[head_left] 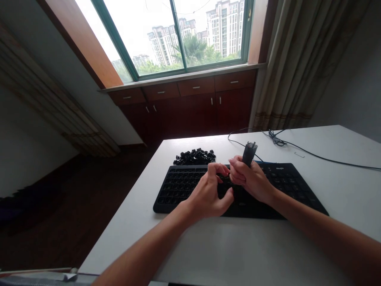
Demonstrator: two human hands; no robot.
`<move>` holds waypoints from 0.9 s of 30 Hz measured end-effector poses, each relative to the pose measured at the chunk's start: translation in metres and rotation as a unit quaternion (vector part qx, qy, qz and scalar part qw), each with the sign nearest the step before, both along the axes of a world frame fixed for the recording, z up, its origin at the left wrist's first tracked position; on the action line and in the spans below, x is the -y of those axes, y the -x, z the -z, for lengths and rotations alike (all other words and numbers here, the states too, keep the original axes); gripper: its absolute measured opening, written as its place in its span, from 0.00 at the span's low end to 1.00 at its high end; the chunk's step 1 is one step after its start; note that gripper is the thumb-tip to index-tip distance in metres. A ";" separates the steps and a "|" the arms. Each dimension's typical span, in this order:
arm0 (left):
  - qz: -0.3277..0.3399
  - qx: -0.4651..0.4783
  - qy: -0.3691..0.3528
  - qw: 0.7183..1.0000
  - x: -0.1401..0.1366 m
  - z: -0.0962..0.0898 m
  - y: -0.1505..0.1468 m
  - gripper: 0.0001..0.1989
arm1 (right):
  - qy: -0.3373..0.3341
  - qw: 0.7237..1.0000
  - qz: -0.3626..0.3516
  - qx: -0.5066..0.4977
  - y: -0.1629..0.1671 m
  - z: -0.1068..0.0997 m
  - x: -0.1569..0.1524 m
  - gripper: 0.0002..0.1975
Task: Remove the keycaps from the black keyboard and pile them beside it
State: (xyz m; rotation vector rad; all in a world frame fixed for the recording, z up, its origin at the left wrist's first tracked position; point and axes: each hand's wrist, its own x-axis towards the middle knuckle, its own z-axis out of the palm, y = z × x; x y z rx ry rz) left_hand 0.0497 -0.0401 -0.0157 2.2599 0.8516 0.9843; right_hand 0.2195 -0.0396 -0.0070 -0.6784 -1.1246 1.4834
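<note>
- The right hand [248,178] is closed in a fist around a dark piece [250,153]; its upper end stands clear of the fist with small prongs, while the rest is hidden in the palm.
- The left hand [212,194] is over the keyboard [175,190], thumb apart from the bent fingers, whose tips are beside the right hand; I cannot tell whether they grip anything.
- The keyboard lies along the middle of the table [238,246], its left end near the left edge. Both hands cover its centre. Square sockets show at its left; the keys on its right are too dark to make out, and the pale mark at its top right is too blurred to read.
- A heap of black parts [195,157] lies just beyond the keyboard, near the far left corner; single pieces blend together.
- A cable [327,157], tangled near the far edge, runs out of view at the right.
- A thin bent wire [299,155] lies near the cable.
- The table's near edge is mostly cut off or behind the forearms.
</note>
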 end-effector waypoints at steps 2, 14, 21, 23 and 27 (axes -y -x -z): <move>0.018 0.022 0.028 0.999 0.002 -0.002 -0.001 0.31 | -0.001 1.000 -0.017 0.008 0.000 0.000 -0.001 0.19; 0.014 0.040 0.077 0.996 0.010 0.007 -0.026 0.38 | -0.064 0.949 0.165 0.260 0.026 0.006 0.003 0.22; -0.008 0.065 0.088 0.994 0.017 0.014 -0.043 0.43 | -0.044 0.949 0.244 0.196 0.022 0.015 0.008 0.21; -0.001 0.066 0.086 0.994 0.017 0.014 -0.044 0.43 | -0.048 0.947 0.247 0.199 0.021 0.015 0.009 0.21; 0.007 0.068 0.081 0.994 0.018 0.013 -0.042 0.44 | -0.064 0.944 0.261 0.192 0.022 0.012 0.011 0.22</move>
